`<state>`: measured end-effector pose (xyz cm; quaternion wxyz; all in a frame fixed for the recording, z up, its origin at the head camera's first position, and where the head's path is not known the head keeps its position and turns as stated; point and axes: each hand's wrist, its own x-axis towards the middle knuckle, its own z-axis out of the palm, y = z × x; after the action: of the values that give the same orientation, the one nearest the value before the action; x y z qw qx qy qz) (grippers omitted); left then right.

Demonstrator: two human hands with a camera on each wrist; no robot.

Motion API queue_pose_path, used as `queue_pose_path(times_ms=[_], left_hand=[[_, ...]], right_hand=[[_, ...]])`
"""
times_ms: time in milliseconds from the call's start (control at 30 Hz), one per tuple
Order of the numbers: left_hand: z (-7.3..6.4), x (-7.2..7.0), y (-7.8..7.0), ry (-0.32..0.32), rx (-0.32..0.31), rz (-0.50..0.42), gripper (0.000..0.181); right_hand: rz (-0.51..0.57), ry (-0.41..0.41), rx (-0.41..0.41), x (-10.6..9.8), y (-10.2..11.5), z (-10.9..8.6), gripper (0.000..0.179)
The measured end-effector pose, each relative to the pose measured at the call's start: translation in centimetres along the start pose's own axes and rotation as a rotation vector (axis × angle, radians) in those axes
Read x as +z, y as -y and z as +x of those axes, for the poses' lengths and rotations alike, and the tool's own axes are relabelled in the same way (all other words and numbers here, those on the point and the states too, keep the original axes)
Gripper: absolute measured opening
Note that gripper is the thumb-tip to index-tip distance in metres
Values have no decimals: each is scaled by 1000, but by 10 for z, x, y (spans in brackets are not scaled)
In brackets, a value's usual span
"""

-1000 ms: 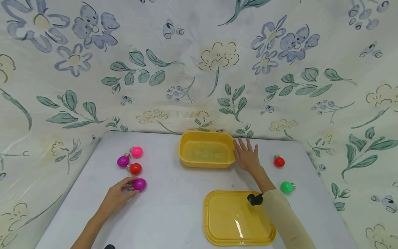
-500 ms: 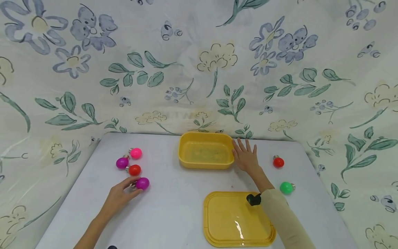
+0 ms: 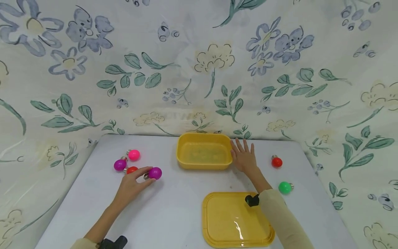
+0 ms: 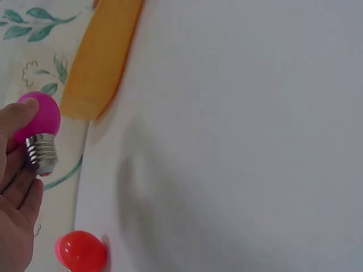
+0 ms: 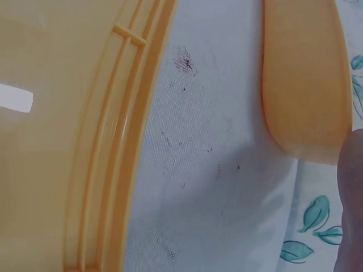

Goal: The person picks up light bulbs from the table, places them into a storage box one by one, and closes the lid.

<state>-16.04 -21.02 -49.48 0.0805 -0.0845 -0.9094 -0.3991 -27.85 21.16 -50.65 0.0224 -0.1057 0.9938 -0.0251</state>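
My left hand [image 3: 132, 188] pinches a purple light bulb [image 3: 155, 173] with a silver screw base between thumb and fingers. In the left wrist view, that bulb [image 4: 42, 122] is raised off the table, its base pointing down. My right hand [image 3: 244, 159] rests with fingers spread against the right end of a yellow plastic container [image 3: 205, 165], which stands at the back of the table. The container holds nothing. In the right wrist view, part of my hand [image 5: 350, 198] shows at the container's end [image 5: 306, 96].
A pink bulb [image 3: 134, 155], another purple bulb [image 3: 119, 165] and a partly covered red bulb [image 3: 132, 169] lie at left. At right lie a red bulb [image 3: 277, 162] and a green bulb [image 3: 284, 187]. A yellow lid [image 3: 233, 221] lies under my right forearm.
My left hand has lifted the purple bulb and moved it right and toward the back, now overlapping the red bulb in view. My right hand stays at the container.
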Motion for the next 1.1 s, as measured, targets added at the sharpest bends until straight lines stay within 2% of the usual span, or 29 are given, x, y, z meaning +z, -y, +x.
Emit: queue_pose_path(times_ms=[267, 467, 700, 900, 1100], left_hand=[[25, 19, -22, 23, -22, -76, 51], [45, 37, -42, 43, 38, -103, 50], [70, 53, -57, 50, 109, -126, 47], [85, 68, -64, 65, 101, -170, 46], [96, 81, -71, 116, 82, -180, 49]], right_hand=[[-46, 17, 18, 2, 0, 1, 56], [-46, 21, 26, 0, 1, 0, 56], [-64, 17, 23, 2, 3, 1, 56], [-61, 15, 28, 3, 3, 2, 56], [-63, 12, 27, 4, 2, 3, 55]])
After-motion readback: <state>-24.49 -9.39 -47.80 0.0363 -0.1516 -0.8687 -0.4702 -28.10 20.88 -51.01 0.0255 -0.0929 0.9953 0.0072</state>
